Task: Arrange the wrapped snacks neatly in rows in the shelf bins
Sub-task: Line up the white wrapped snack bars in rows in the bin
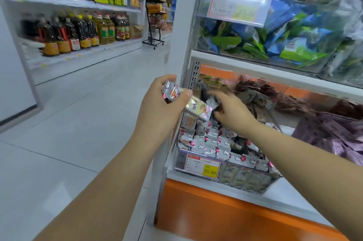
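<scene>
Snacks (198,108) clamped between left fingers (166,79).

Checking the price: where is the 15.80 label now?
Head view, lower centre-right: the 15.80 label is on the front of the clear bin, just below the rows of white wrapped snacks.

Left hand (161,103) grips wrapped snacks (198,110) above the bin (196,168).

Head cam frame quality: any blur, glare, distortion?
Head view: motion blur smears the oil bottles and upper price tag; the lower price tag and the snack packs in the left hand read sharp; floor shows soft glare; wide-angle bends the shelf post.
</scene>
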Tool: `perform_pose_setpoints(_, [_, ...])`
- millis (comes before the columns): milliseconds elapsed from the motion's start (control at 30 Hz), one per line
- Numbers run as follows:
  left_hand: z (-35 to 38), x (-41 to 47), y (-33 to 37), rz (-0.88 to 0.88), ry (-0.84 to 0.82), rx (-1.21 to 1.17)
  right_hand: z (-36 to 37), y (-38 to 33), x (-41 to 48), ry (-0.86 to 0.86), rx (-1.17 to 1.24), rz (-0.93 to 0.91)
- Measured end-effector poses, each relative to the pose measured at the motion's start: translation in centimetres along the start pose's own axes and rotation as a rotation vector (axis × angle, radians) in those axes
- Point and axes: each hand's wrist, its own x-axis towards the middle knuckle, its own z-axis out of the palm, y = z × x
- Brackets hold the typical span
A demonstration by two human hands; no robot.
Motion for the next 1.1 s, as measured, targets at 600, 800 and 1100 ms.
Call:
perform_pose_setpoints(600, [1.8, -2.1, 1.5, 0.175, -0.036, -0.011, -8.8, -1.8, -9.4, 0.084, 0.633, 0.059])
perform_pose_setpoints(800, [3.9, -2.6, 0.8, 0.093, -0.217, -0.018, -9.5, -1.7, -10.4, -0.114, 0.868, 0.074])
perform_pose_setpoints(1100, [3.9, -2.2, 0.7, -0.231, -0.275, -0.337, -9.0, -1.6, -9.8, 0.196, 1.226, 0.149])
